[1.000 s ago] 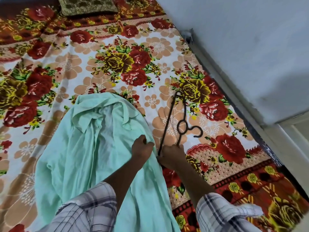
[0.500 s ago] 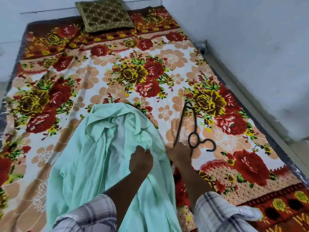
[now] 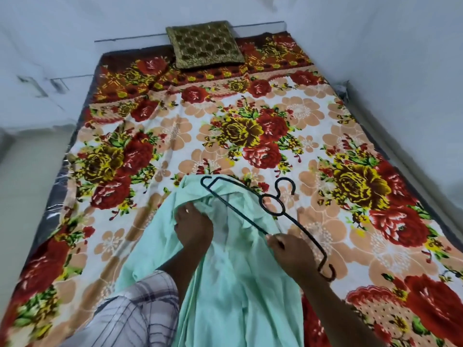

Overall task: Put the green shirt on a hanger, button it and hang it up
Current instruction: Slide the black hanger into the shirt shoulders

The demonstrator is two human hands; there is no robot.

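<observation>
Floral bedsheet [image 3: 175,126] carries the green shirt [image 3: 238,284], its upper end gripped in the left hand's [image 3: 194,230] curled fingers, while the right hand [image 3: 292,254] pinches the hanger [image 3: 240,213] above the shirt.

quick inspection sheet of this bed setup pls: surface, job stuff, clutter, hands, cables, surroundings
surface: floral bedsheet, spread over the bed, lightly wrinkled
job's things: green shirt lies crumpled on the sheet; dark hanger is tilted over the shirt's top, not yet inside it
clutter: patterned cushion at the far end
hands: left hand grips the shirt; right hand pinches the hanger's bar
cables: nothing seen
surroundings: pale walls behind and beside the bed
</observation>
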